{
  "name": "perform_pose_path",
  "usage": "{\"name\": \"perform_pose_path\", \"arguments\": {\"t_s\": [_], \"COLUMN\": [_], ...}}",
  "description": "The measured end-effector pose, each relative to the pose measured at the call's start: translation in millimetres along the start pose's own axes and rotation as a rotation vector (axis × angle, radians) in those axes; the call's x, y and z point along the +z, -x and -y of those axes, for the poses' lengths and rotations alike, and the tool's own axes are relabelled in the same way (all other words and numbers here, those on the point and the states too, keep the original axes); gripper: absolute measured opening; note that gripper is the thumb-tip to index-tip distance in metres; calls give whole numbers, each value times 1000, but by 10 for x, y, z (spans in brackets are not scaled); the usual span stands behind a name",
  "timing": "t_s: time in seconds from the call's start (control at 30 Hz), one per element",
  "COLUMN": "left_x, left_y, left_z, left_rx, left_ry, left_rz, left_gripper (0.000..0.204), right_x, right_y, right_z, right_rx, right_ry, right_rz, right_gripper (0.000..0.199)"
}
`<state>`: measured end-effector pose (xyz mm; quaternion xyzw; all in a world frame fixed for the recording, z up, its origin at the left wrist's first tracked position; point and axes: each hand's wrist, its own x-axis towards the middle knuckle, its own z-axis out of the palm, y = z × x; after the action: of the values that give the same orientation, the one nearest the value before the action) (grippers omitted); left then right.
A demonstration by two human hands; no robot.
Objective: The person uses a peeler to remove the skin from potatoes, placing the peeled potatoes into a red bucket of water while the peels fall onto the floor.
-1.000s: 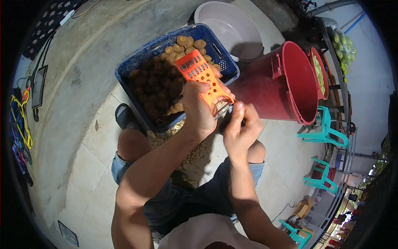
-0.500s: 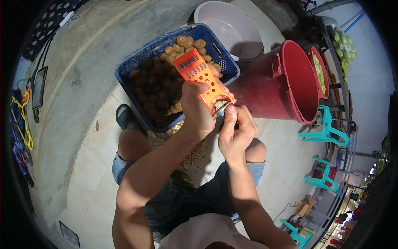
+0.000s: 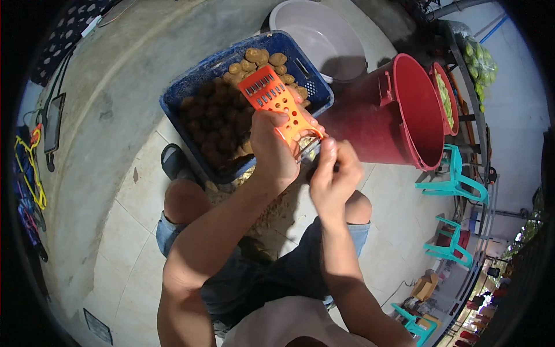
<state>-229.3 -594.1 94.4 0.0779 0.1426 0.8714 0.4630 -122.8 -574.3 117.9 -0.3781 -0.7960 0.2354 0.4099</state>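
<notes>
- Two hands at work over my knees: the left hand (image 3: 276, 151) is wrapped around the lower part of an orange grater (image 3: 276, 101), fingers closed on it, with the slotted end pointing far and left over the crate.
- The right hand (image 3: 332, 176) sits just right of the grater's near end, fingers pinched narrow at its lower edge. I cannot tell what is between them; whatever it is stays hidden behind the fingertips.
- The blue crate (image 3: 191, 87) lies on the floor just beyond the hands, filled with small round brown pieces (image 3: 219, 121), paler ones at its far side. The grater covers part of them.
- A red bucket (image 3: 399, 115) stands tipped to the right of the crate, its wall near the right hand, leaving little free room on that side.
- A grey basin (image 3: 329, 34) lies beyond the crate, its near rim close to the crate's far corner.
- Open tiled floor (image 3: 115, 231) lies to the near left.
- A scatter of brownish scraps (image 3: 272, 214) lies between the knees, partly hidden by the left forearm.
- Teal plastic chairs (image 3: 457, 179) stand to the right, well apart from the hands.
- The fisheye rim darkens the left edge; items there are hard to make out.
</notes>
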Motion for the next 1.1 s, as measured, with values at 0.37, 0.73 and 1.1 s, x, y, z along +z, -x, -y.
{"name": "perform_pose_path", "arguments": {"t_s": [0.37,0.73,1.1], "left_x": [14,10,-4], "left_y": [6,12,25], "left_z": [21,-5,-41], "left_rx": [-44,-48,-145], "left_ry": [47,73,136], "left_rz": [-35,-88,-101], "left_gripper": [39,35,36], "right_x": [39,-7,70], "right_y": [105,-11,92], "right_z": [-2,-24,-13], "right_rx": [-128,38,-179], "right_ry": [-30,39,-25], "right_rz": [-20,-34,-35], "right_gripper": [25,20,19]}}
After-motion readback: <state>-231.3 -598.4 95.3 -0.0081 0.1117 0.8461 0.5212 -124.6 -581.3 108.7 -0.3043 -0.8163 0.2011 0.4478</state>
